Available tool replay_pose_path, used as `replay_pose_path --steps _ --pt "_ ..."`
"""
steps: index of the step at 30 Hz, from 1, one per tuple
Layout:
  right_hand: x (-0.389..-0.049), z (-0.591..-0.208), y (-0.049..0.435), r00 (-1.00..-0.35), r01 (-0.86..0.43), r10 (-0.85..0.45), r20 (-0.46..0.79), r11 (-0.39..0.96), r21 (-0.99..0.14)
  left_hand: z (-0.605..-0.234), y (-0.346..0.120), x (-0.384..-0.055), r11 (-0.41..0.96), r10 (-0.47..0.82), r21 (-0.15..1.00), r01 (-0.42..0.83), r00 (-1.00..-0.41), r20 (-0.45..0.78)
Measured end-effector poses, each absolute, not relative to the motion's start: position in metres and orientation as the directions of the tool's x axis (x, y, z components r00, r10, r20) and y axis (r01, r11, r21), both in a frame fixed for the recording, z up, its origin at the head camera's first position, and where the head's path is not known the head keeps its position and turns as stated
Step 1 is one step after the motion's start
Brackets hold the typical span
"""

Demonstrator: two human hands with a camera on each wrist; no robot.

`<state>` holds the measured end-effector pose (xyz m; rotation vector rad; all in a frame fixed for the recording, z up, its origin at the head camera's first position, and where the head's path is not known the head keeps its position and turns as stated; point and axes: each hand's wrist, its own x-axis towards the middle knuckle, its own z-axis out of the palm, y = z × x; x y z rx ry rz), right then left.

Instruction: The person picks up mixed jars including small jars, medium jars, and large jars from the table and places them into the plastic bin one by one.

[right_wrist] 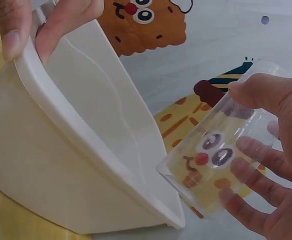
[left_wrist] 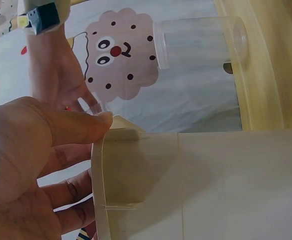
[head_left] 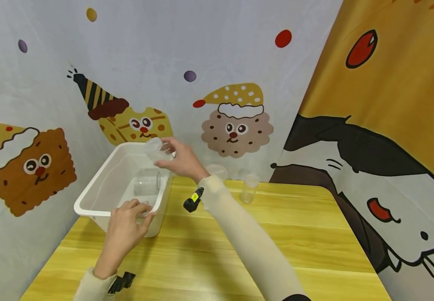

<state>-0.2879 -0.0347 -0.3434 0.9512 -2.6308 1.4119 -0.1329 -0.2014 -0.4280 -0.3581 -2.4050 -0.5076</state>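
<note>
Cartoon-print curtain [head_left: 141, 50] hung behind the wooden table [head_left: 194, 259]. My right hand [head_left: 183, 159] gripped a clear plastic jar [right_wrist: 206, 160] at the white bin's [head_left: 105, 184] far-right corner; my left hand [head_left: 125, 225] pinched its near-right rim.

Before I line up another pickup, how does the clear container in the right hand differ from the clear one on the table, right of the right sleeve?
Pose: the held container is tilted; the standing container is upright.
Support: the right hand grips the held container by the white bin; the standing container rests on the table.
Both look clear and roughly cylindrical.
</note>
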Motion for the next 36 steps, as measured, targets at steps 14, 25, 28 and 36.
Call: replay_pose_path --steps 14,25,28,36 --pt "-0.292 -0.348 -0.078 -0.795 -0.559 -0.56 0.234 0.528 -0.639 -0.429 -0.202 -0.133 0.89 0.12 0.268 0.368 -0.757 0.642" --pt "-0.291 -0.353 -0.079 -0.771 -0.6 -0.581 0.26 0.526 -0.603 -0.429 -0.201 -0.134 0.885 0.124 0.275 0.377 -0.758 0.64" --pt "-0.289 -0.354 -0.075 -0.779 -0.588 -0.572 0.256 0.526 -0.614 -0.429 -0.202 -0.134 0.882 0.126 0.275 0.383 -0.754 0.645" --pt "-0.288 -0.354 -0.065 -0.771 -0.603 -0.586 0.25 0.545 -0.582 -0.429 -0.201 -0.134 0.876 0.13 0.273 0.397 -0.74 0.66"
